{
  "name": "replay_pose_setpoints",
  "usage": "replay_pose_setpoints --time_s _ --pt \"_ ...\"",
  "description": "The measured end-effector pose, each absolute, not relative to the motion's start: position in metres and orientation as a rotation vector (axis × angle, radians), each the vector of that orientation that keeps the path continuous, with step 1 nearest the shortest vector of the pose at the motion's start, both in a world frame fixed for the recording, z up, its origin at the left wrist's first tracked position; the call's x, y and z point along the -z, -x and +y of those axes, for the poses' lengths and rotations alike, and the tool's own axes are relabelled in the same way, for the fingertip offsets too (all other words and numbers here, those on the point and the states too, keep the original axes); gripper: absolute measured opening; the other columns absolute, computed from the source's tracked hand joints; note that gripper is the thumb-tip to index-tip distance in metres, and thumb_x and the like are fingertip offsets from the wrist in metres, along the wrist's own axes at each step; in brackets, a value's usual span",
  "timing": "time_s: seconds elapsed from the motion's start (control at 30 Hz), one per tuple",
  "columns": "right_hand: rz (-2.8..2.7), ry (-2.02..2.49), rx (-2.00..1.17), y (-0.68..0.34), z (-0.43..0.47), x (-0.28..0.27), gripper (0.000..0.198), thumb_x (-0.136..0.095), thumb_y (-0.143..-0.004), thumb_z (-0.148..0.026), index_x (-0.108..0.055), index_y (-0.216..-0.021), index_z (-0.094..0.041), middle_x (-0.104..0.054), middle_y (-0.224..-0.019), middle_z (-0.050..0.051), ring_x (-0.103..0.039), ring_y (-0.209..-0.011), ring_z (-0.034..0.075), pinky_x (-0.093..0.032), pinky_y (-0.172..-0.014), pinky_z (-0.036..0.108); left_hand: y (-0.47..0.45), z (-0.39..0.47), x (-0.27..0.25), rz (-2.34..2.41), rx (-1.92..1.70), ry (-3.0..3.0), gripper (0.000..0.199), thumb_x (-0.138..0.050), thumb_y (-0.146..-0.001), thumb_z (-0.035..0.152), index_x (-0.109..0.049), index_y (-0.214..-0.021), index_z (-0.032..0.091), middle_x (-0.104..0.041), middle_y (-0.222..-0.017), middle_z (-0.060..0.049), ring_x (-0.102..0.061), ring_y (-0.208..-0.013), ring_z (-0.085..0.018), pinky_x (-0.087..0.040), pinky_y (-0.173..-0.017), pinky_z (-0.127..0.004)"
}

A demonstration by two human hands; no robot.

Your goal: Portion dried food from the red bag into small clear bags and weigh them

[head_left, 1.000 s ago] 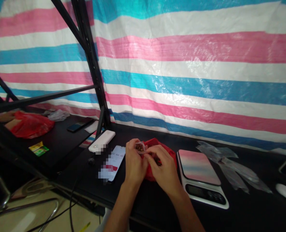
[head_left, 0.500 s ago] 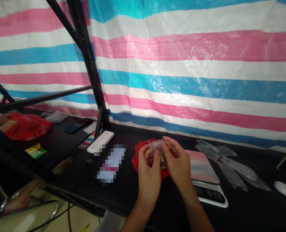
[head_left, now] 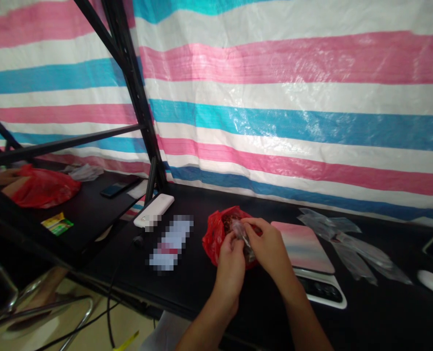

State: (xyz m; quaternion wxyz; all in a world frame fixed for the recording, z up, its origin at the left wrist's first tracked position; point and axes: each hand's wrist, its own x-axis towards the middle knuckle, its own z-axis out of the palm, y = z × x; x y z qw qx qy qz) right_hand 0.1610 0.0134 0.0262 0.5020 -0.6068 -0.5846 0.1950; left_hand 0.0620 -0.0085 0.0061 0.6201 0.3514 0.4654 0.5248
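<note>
Both hands pinch a small clear bag [head_left: 241,230] between their fingertips, the left hand [head_left: 232,261] and the right hand [head_left: 269,240] close together, over an open red bag [head_left: 212,240] of brown bits on a black surface [head_left: 196,275]. The step appears to be handling the clear bag's mouth, though the fingers hide it, and the next move likely calls for a steady pinch to avoid spilling. A scale [head_left: 304,246] crowds the right side, bare surface separates the red bag from a phone [head_left: 171,243] leftward, and the front edge runs beneath the forearms.
</note>
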Motion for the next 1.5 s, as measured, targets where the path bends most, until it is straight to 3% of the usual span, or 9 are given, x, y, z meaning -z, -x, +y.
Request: replay_pose_setpoints --time_s 0.2,0.4,0.63,0.8,0.97,1.17,1.3,1.5 --pt "-1.424 1.441 -0.524 -0.159 0.013 -0.029 0.024 -0.058 -0.083 -0.033 -0.078 -0.085 -0.022 -0.078 -0.093 0.009 -0.072 -0.088 0.026 -0.054 -0.084 0.041 -0.058 -0.006 -0.01 0.962 -1.162 -0.753 0.032 -0.051 -0.085 0.017 -0.068 -0.112 0.014 -0.075 -0.107 -0.011 -0.071 -0.102 -0.022 -0.053 -0.097 -0.036" --pt "-1.267 1.233 -0.689 -0.163 0.013 -0.035 0.033 -0.066 -0.082 -0.036 -0.073 -0.109 -0.02 -0.077 -0.102 0.008 -0.072 -0.093 0.024 -0.056 -0.088 0.039 -0.056 -0.002 -0.02 1.037 -1.461 -1.001 0.026 -0.057 -0.085 0.018 -0.062 -0.111 0.019 -0.072 -0.115 -0.009 -0.068 -0.109 -0.022 -0.053 -0.1 -0.04" --pt "-1.193 1.078 -0.79 -0.168 0.01 -0.041 0.02 -0.075 -0.078 -0.038 -0.074 -0.089 -0.021 -0.077 -0.091 0.005 -0.072 -0.087 0.022 -0.057 -0.084 0.036 -0.046 -0.001 -0.018 1.106 -1.547 -1.514 0.035 -0.054 -0.092 0.019 -0.057 -0.127 0.023 -0.066 -0.128 -0.01 -0.064 -0.118 -0.024 -0.049 -0.107 -0.046" --pt "-1.066 1.102 -0.661 -0.188 0.004 -0.049 0.032 -0.074 -0.077 -0.041 -0.071 -0.101 -0.021 -0.076 -0.091 0.005 -0.071 -0.084 0.021 -0.057 -0.077 0.033 -0.046 -0.005 -0.016 1.088 -1.6 -1.686 0.043 -0.054 -0.094 0.02 -0.05 -0.137 0.023 -0.061 -0.136 -0.011 -0.059 -0.125 -0.024 -0.048 -0.109 -0.045" --pt "-1.003 1.474 -0.452 -0.243 -0.001 -0.045 0.043 -0.064 -0.075 -0.043 -0.07 -0.109 -0.017 -0.072 -0.082 0.006 -0.067 -0.066 0.021 -0.051 -0.06 0.032 -0.039 -0.003 -0.014 1.117 -1.714 -1.879 0.035 -0.054 -0.093 0.017 -0.055 -0.128 0.022 -0.064 -0.123 -0.01 -0.062 -0.115 -0.022 -0.051 -0.101 -0.041" --pt "-1.142 1.928 -0.186 -0.283 -0.005 -0.027 0.041 -0.053 -0.076 -0.038 -0.076 -0.104 -0.017 -0.076 -0.087 0.011 -0.07 -0.08 0.028 -0.051 -0.077 0.041 -0.04 0.0 -0.018 1.16 -1.823 -1.978 0.026 -0.054 -0.092 0.014 -0.058 -0.116 0.02 -0.063 -0.11 -0.008 -0.063 -0.103 -0.021 -0.054 -0.091 -0.037" --pt "-1.093 1.935 -0.05 -0.288 -0.01 -0.028 0.048 -0.047 -0.081 -0.044 -0.076 -0.107 -0.016 -0.076 -0.098 0.016 -0.07 -0.091 0.031 -0.051 -0.083 0.044 -0.046 -0.001 -0.02 1.147 -1.884 -2.031 0.024 -0.054 -0.09 0.011 -0.059 -0.112 0.019 -0.063 -0.105 -0.007 -0.062 -0.099 -0.02 -0.054 -0.087 -0.034" --pt "-0.877 1.885 0.016 -0.297 -0.019 -0.038 0.05 -0.045 -0.081 -0.047 -0.077 -0.104 -0.015 -0.077 -0.103 0.017 -0.07 -0.09 0.033 -0.05 -0.082 0.045 -0.052 -0.001 -0.018 1.116 -1.95 -2.084 0.024 -0.054 -0.088 0.007 -0.06 -0.108 0.019 -0.063 -0.103 -0.007 -0.063 -0.097 -0.02 -0.055 -0.084 -0.034"
